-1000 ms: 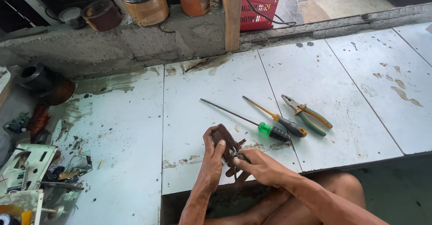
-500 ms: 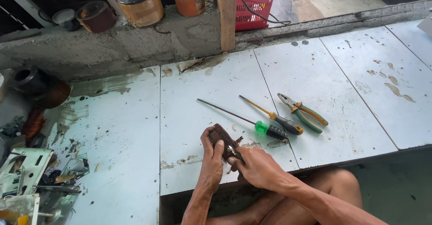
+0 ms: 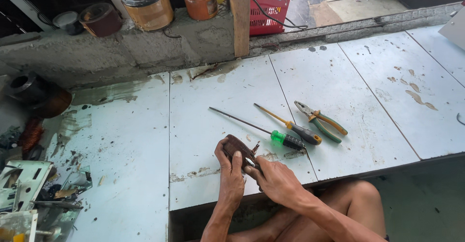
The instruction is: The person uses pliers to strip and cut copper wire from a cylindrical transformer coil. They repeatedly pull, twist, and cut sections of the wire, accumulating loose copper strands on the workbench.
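- Spreading across the view, the pale blue tabletop [image 3: 348,77] is made of worn, stained panels.
- Behind it runs a rough concrete ledge [image 3: 97,53], with a wooden post [image 3: 240,16] standing at its middle.
- On the ledge sit a large copper coil [image 3: 147,4], a smaller orange coil [image 3: 201,0] and a red crate [image 3: 269,12].
- At the far left of the tabletop lies a heap of scrap parts [image 3: 29,193].
- The left hand [image 3: 231,176] is clenched around a small brown part [image 3: 237,147], thumb on top, at the near edge of the tabletop.
- The right hand [image 3: 273,179] grips the same part from the right side, fingers pinched on its metal end; both hands touch each other.
- Just beyond the hands lies a green-handled screwdriver [image 3: 278,136], its long shaft pointing up-left.
- Beside it lies a second screwdriver [image 3: 295,128] with a dark and yellow handle.
- Pliers [image 3: 322,121] with green and orange grips lie just right of that, jaws pointing up-left.
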